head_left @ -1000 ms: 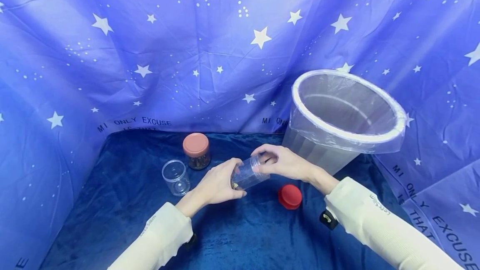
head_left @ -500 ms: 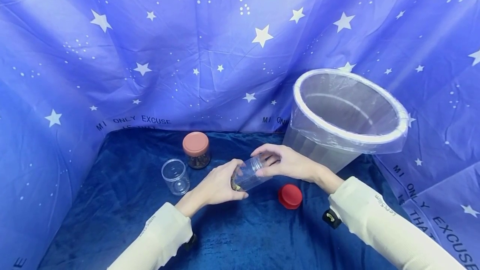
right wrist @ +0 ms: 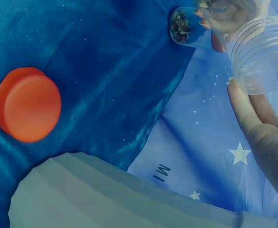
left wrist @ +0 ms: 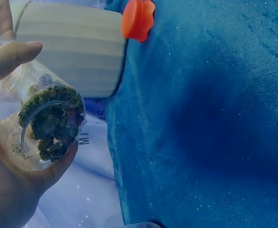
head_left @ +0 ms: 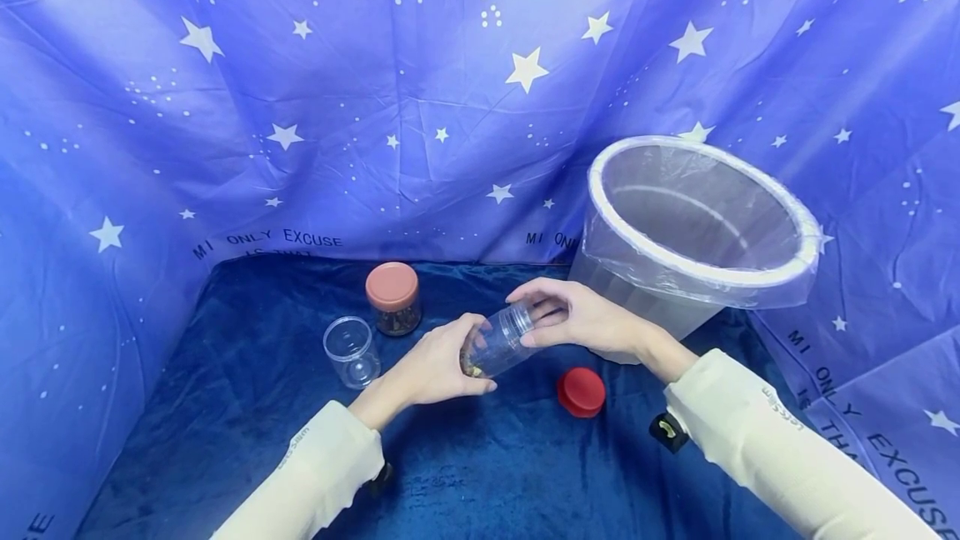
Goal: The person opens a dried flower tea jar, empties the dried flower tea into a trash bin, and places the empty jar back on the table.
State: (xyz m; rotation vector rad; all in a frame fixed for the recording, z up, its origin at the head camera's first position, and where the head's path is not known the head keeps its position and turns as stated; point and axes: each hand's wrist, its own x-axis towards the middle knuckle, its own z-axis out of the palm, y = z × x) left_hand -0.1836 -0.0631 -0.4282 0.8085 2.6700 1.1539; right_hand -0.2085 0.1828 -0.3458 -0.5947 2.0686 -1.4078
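1. One held jar (head_left: 498, 344), of three jars in all, lay tilted between a person's two hands, base toward the left and mouth toward the right; dark green bits (left wrist: 54, 126) had gathered at its base.
2. The left hand (head_left: 441, 361) gripped the lower part, palm behind the base, fingers and thumb wrapped around the side.
3. The right hand (head_left: 581, 315) grasped the other end, its fingers and thumb curled about the mouth.
4. One red lid (head_left: 581, 392) sat on the cloth (head_left: 480, 477), below the right hand and nearer the person.
5. Two more jars stood upright left of the held jar: a clear jar (head_left: 351, 348) near the left wrist and, just behind it, a pink-capped jar (head_left: 393, 298) with dark contents.
6. One bin (head_left: 705, 273), lined with clear plastic, rose beyond the right hand before a starred blue backdrop (head_left: 450, 65).
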